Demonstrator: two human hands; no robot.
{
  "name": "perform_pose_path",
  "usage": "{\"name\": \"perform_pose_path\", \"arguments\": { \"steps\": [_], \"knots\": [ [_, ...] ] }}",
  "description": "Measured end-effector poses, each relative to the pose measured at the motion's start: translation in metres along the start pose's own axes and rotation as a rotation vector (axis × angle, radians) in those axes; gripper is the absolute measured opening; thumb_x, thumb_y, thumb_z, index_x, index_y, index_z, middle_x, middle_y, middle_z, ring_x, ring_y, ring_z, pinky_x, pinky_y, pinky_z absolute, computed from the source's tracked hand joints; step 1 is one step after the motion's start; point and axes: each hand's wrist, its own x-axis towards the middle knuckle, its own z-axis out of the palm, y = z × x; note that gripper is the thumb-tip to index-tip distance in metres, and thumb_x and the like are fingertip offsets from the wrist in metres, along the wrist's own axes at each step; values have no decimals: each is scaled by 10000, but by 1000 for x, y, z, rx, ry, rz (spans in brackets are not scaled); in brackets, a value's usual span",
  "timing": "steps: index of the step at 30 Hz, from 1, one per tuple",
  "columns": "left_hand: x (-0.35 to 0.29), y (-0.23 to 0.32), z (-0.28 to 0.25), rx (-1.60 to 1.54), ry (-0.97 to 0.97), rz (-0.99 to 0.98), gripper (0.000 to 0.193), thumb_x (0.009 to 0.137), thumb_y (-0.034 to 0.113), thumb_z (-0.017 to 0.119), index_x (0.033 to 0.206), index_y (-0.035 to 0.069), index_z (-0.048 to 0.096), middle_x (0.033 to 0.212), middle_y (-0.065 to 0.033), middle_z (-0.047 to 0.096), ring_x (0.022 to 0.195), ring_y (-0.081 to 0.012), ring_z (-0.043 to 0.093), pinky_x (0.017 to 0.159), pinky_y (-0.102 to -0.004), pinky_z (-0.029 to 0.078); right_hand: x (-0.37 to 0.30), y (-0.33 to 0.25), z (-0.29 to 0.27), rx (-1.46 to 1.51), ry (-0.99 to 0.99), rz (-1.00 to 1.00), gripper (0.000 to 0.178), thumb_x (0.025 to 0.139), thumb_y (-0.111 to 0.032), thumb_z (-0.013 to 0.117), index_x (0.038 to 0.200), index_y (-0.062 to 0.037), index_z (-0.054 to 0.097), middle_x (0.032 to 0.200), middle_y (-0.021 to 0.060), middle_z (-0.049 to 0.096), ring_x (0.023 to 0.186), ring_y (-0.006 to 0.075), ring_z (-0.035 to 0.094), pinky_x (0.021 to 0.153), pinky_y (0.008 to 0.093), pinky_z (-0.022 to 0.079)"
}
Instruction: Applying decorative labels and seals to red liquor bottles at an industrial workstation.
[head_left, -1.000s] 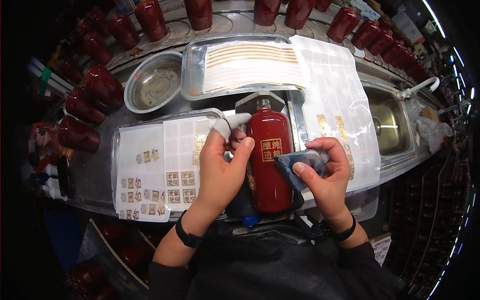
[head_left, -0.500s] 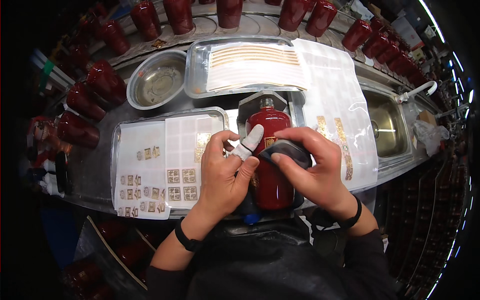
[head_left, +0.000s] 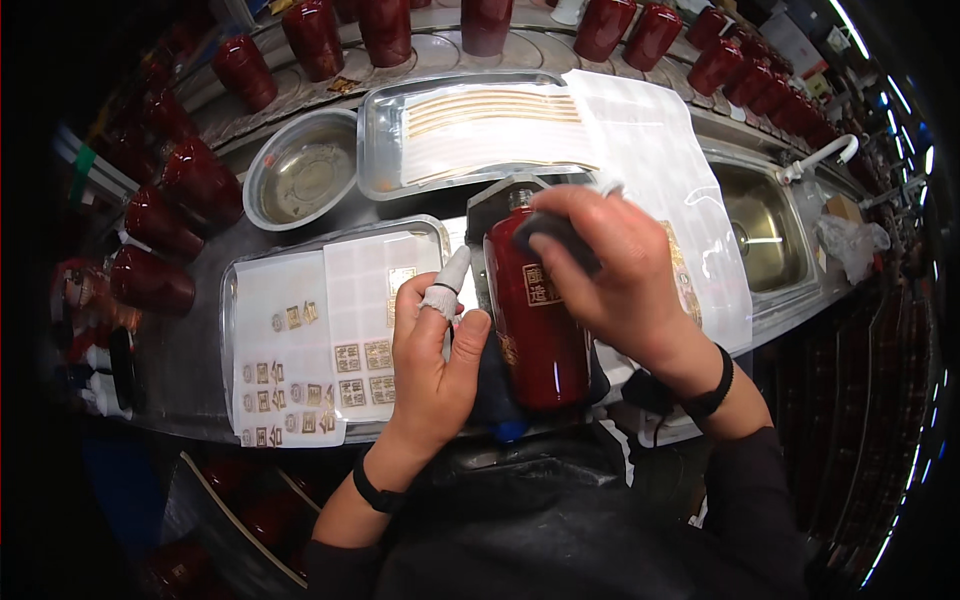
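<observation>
A glossy dark red bottle (head_left: 548,365) lies on its back before me, its neck pointing away, on a dark rest (head_left: 488,215). A square gold decal (head_left: 541,287) sits on its front. My right hand (head_left: 630,265) is closed round a soft-looking dark grey pad (head_left: 560,238) over the bottle's upper part; whether the pad touches the glass I cannot tell. Left of the bottle, my left hand (head_left: 438,370) is empty, thumb and index finger apart. A white cover (head_left: 448,285) with a dark band wraps its index finger.
At left, a metal tray (head_left: 232,300) bears white sheets with gold decals (head_left: 364,357). Behind are a round metal basin (head_left: 252,190) and another tray (head_left: 372,180) with gold strips. A sheet (head_left: 715,270) lies at right beside a sink (head_left: 775,235). Red bottles (head_left: 485,25) line the back.
My right hand has moved up the bottle with the pad, uncovering the gold decal. My left hand has drawn back leftward off the bottle. The whole view has shifted slightly.
</observation>
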Motion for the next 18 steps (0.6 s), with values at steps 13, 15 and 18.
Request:
{"name": "perform_pose_path", "arguments": {
  "steps": [13, 15, 18],
  "knots": [
    [-4, 8, 6, 90, -130, 65, 481, 934, 300, 624, 1326, 24, 593, 1162, -135, 483, 992, -247, 477, 893, -336, 410, -51, 0, -28, 223, -23, 29, 316, 648, 24, 772, 937, -93, 720, 834, 63, 673, 724, 257, 615, 650, 342, 469],
    [-5, 3, 9, 192, -145, 147, 476, 931, 317, 624, 1313, 34, 608, 1162, -138, 482, 981, -250, 477, 882, -341, 411, -63, 1, -27, 237, -21, -16, 319, 647, 29, 772, 937, -91, 719, 837, 62, 674, 728, 256, 618, 650, 340, 471],
    [-1, 4, 13, 328, -226, 177, 441, 959, 281, 590, 1286, -15, 604, 1231, -140, 440, 1093, -266, 463, 973, -368, 378, -75, -2, -31, 349, -37, -12, 285, 671, 15, 784, 931, -72, 705, 853, 72, 678, 727, 237, 623, 646, 325, 478]
  ]
}}
